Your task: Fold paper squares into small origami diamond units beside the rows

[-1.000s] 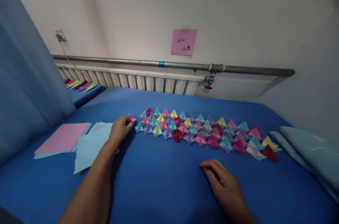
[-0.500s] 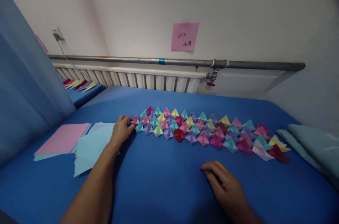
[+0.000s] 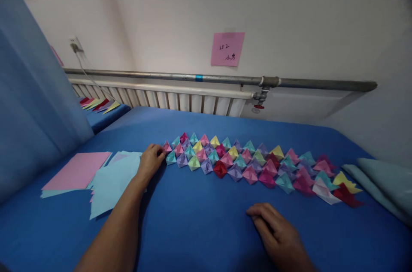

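Several small folded paper boats (image 3: 220,169) in many colours stand in close, slanting rows across the blue bed surface. At the left end of the rows, my left hand (image 3: 151,159) has its fingers closed on a pink paper boat (image 3: 166,147). A teal paper boat (image 3: 171,158) stands just in front of that one. My right hand (image 3: 278,231) rests on the blue surface nearer to me, apart from the boats. Its fingers are curled together, and I see nothing in them.
Left of my forearm lie pink sheets of paper (image 3: 77,171) and light blue sheets (image 3: 112,186). A folded teal cloth (image 3: 386,182) is at the right edge. Behind the bed are a radiator (image 3: 174,101) and a metal pipe (image 3: 144,74). A blue curtain (image 3: 38,79) hangs left.
The whole view has shifted slightly, so things appear a little lower and further right. Both hands keep about the same places and poses, the left one still at the pink boat.
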Demonstrator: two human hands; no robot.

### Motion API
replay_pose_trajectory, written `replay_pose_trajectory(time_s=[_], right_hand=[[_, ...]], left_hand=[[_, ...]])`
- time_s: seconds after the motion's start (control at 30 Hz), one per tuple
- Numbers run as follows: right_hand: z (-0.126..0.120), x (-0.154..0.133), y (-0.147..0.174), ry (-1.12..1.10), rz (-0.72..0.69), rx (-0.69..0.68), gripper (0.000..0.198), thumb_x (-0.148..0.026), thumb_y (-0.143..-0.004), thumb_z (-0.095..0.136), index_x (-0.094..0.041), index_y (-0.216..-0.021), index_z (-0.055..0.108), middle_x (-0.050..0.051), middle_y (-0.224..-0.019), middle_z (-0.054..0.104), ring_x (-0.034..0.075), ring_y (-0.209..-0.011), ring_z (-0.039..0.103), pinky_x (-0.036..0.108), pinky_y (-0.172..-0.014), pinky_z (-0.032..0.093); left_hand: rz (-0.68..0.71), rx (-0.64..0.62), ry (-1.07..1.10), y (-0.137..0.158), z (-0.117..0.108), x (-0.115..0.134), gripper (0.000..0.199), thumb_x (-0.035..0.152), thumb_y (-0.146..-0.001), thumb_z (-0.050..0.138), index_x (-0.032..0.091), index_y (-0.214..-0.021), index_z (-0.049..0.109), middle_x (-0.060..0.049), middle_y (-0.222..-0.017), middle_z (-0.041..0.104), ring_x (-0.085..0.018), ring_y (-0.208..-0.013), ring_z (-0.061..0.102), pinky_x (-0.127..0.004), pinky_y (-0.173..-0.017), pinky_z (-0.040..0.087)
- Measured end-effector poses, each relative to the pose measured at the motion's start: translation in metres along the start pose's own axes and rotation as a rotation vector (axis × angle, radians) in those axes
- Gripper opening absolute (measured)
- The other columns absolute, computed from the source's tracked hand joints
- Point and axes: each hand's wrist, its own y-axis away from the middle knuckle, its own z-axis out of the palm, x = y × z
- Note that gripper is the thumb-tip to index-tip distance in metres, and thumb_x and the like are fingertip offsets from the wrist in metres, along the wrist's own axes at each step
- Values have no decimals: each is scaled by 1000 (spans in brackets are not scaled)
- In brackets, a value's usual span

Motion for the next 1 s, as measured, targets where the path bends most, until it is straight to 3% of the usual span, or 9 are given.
replay_pose_trajectory(time_s=[0.43,0.6,0.73,0.83,0.87,1.0], right_hand=[[2,1,0,12,20,-25,23,-27,-83,44,-23,-77,66,5,-76,67,18,-71,66,26,-65,54],[2,2,0,8,31,-22,23,-26,-82,44,-23,-76,67,5,-76,67,18,-71,66,26,-65,54],[2,0,0,0,30,-3,24,-25,-82,44,-23,-75,67,5,-75,66,17,-70,66,25,-64,54],[3,1,0,4,32,-2,24,-27,-82,44,-23,-76,67,4,-75,67,17,-70,66,25,-65,54],[3,1,0,8,38,-7,24,-28,-82,45,-23,-77,68,4,-75,67,17,-71,66,25,-65,54],[2,5,-1,16,73,-10,23,-34,-79,48,-24,-75,68,5,-77,69,18,-73,68,26,-67,56]], left_hand=[[45,37,40,1,4,-1,13,24,-83,55,18,-89,65,-3,-86,67,-17,-78,62,-27,-73,46],[93,127,39,3,-4,5,14,16,-81,50,17,-85,64,-5,-87,63,-16,-74,60,-27,-72,47],[161,237,39,10,-16,26,17,17,-84,44,17,-87,61,-7,-91,62,-19,-81,58,-32,-78,46],[291,235,53,29,-16,57,15,21,-87,45,19,-86,60,-5,-85,63,-18,-82,59,-29,-78,45],[415,206,68,38,-13,71,16,19,-87,43,19,-86,59,-5,-82,63,-17,-79,59,-28,-75,46],[769,-8,28,77,11,126,13,14,-83,45,18,-81,57,-2,-71,63,-15,-65,58,-25,-60,43]])
